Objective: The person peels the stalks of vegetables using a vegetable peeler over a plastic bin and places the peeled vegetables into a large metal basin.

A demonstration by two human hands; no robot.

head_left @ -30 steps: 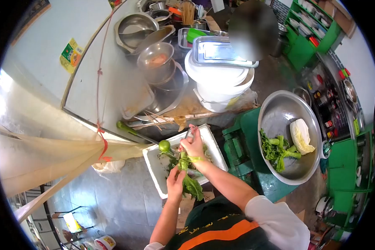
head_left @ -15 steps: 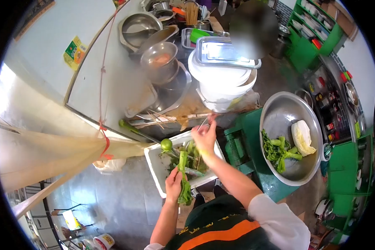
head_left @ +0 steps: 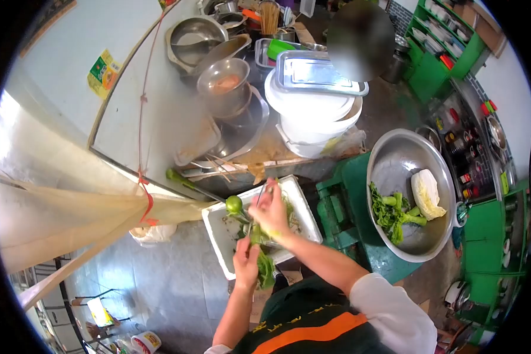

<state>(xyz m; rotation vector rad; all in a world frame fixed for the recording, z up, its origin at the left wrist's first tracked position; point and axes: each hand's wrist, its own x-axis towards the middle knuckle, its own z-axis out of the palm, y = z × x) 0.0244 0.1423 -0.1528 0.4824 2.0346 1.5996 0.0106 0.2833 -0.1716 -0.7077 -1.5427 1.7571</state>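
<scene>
Closed round a leafy green stalk (head_left: 265, 268), my left hand (head_left: 246, 262) is over the near left part of a white foam box (head_left: 218, 251). Above the box my right hand (head_left: 270, 212) grips a thin metal tool (head_left: 260, 193), perhaps a knife or peeler, against the top of the stalk. Green scraps lie in the box, partly hidden by my hands. A round green knob (head_left: 233, 205) on a long handle rests at the box's left edge.
To the right, a large metal basin (head_left: 389, 147) holds leafy stalks (head_left: 395, 215) and a pale cabbage (head_left: 426, 193). White buckets (head_left: 312, 127) and metal pots (head_left: 223, 88) stand beyond the box. A cloth curtain (head_left: 100, 215) hangs at the left.
My right hand moved away from the stalk toward the far right, then came back to it with the tool. My left hand still holds the stalk, which has tilted.
</scene>
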